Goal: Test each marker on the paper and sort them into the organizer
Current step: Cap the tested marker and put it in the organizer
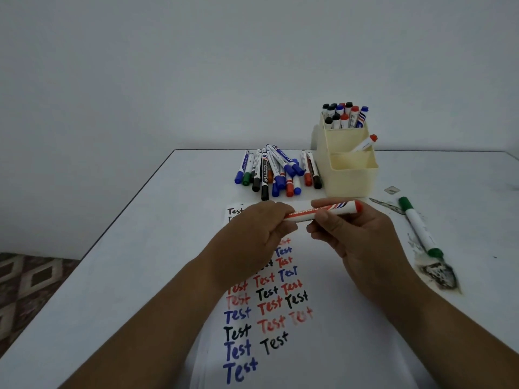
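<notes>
Red whiteboard marker [323, 211] held level over the top of the paper [331, 318], both hands on it. Left hand [252, 237] is curled round the left end, which it hides; can't tell if a cap sits there or the tip is bare. Right hand [362, 242] pinches the barrel near the red right end. Looks like capping or uncapping, judgement only.

Layout:
- Paper carries rows of "Test" in red, blue and black; a few red ones are faint.
- Cream organizer [348, 175] at the back right of the desk [112, 276]. Its tall rear compartment is full of upright markers; one red-capped marker [365, 143] leans in the middle tier; the front tier looks empty.
- Loose marker pile [278, 172] just left of the organizer, apparently untested.
- Green marker [420, 227] lies alone on the right, beside a dark smudge [438, 273].

Risks:
- Hard pull on a stuck cap: hands jerk apart, tip streaks the paper or skin.
- Cap not fully seated: the marker dries out in the organizer.
- Reaching for the organizer could clip the pile and roll markers off the desk.
- Faint red may mean a weak marker; wrong compartment if misjudged.
</notes>
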`<state>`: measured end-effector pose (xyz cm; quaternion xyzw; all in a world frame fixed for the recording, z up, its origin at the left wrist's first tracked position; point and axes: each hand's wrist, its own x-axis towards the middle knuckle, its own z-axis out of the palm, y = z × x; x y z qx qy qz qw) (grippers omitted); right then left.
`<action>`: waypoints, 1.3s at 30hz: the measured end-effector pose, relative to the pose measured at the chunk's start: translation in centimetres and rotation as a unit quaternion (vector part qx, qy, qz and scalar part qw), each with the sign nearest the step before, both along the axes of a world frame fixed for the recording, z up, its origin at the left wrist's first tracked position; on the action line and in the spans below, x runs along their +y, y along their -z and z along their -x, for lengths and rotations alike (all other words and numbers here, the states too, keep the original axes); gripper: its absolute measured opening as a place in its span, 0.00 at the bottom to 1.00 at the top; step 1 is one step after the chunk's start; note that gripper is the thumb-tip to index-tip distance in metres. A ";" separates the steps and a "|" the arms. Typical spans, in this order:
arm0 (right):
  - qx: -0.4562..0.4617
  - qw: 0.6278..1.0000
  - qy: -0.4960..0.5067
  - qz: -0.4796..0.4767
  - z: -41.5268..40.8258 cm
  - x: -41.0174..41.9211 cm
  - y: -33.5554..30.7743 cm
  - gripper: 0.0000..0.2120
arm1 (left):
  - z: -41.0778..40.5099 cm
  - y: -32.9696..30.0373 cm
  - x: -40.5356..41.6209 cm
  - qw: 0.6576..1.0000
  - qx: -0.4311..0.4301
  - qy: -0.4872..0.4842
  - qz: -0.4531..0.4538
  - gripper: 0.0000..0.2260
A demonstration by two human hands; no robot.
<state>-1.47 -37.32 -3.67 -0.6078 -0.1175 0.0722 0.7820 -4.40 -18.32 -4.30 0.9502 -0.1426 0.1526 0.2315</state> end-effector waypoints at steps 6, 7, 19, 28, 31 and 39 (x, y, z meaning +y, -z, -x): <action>-0.029 1.000 0.005 0.012 0.3 -0.1 -0.1 0.13 | 0.2 -0.7 0.1 1.000 0.021 0.013 0.013 0.14; -0.032 0.999 0.007 0.013 0.3 -0.1 -0.1 0.13 | 0.3 -0.8 0.0 0.999 0.025 0.012 0.020 0.16; -0.066 0.997 0.036 -0.006 -0.1 -0.9 -0.5 0.17 | 0.6 -0.6 2.0 0.989 0.021 -0.045 0.138 0.27; -0.462 0.825 0.171 0.278 -1.9 -2.6 0.8 0.16 | 0.5 -0.4 1.8 0.987 -0.085 -0.061 0.123 0.15; -0.529 0.762 0.176 0.329 -3.0 -2.7 1.5 0.22 | 0.8 -0.6 1.4 0.982 -0.114 -0.048 0.142 0.19; -0.590 0.646 0.183 0.449 -3.5 -2.1 2.5 0.20 | 1.3 -0.9 0.3 0.984 -0.084 -0.001 0.155 0.18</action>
